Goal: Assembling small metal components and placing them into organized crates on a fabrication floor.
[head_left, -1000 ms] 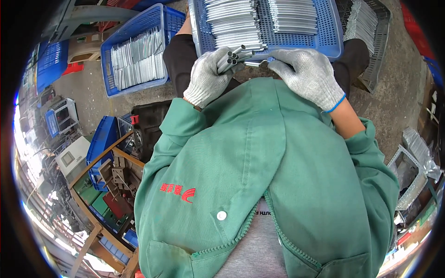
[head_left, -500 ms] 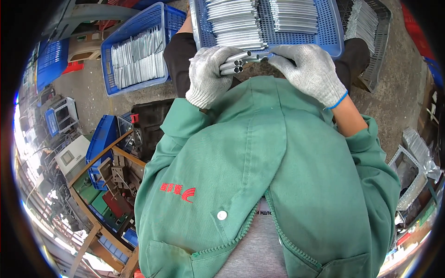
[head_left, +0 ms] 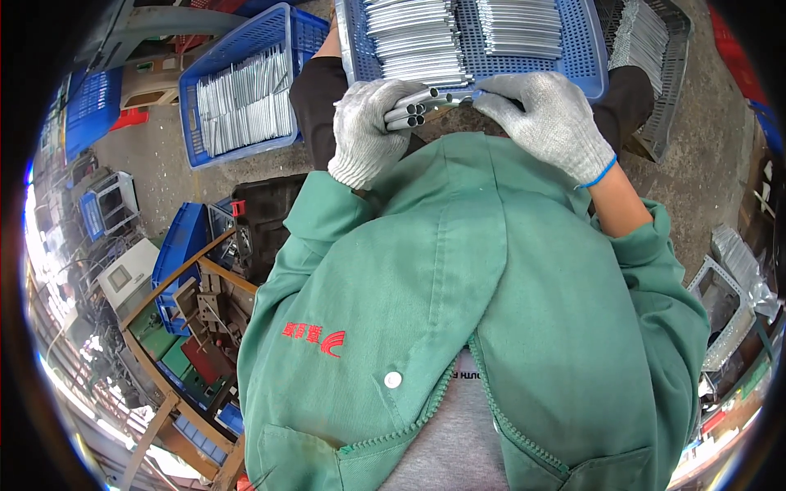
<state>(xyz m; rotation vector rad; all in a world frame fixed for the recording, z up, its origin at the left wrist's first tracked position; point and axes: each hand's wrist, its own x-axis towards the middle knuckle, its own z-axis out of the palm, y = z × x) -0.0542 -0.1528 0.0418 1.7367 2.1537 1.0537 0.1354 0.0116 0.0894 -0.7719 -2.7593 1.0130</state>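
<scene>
My left hand [head_left: 364, 127], in a grey-white knitted glove, is wrapped round a small bunch of shiny metal tubes [head_left: 404, 119]. Their hollow ends point right, toward my other hand. My right hand [head_left: 544, 119], gloved with a blue cuff edge, has its thumb and fingers drawn together just beyond the tube ends. Whatever lies at those fingertips is too small and hidden to name. Both hands are over the near edge of a blue plastic crate [head_left: 600, 75], which holds two stacks of similar metal tubes [head_left: 413, 41].
Another blue crate [head_left: 187, 123] filled with metal tubes stands at the left. At the right is a grey crate [head_left: 675, 78] with more tubes. A black open case [head_left: 274, 209] and a wooden-framed rack [head_left: 225, 274] of metal parts are on the left, a perforated metal frame [head_left: 729, 327] at the right.
My right hand has shifted slightly, its fingertips moving a little up and left near the tube ends. The tubes in my left hand have tilted slightly; the grip stays.
</scene>
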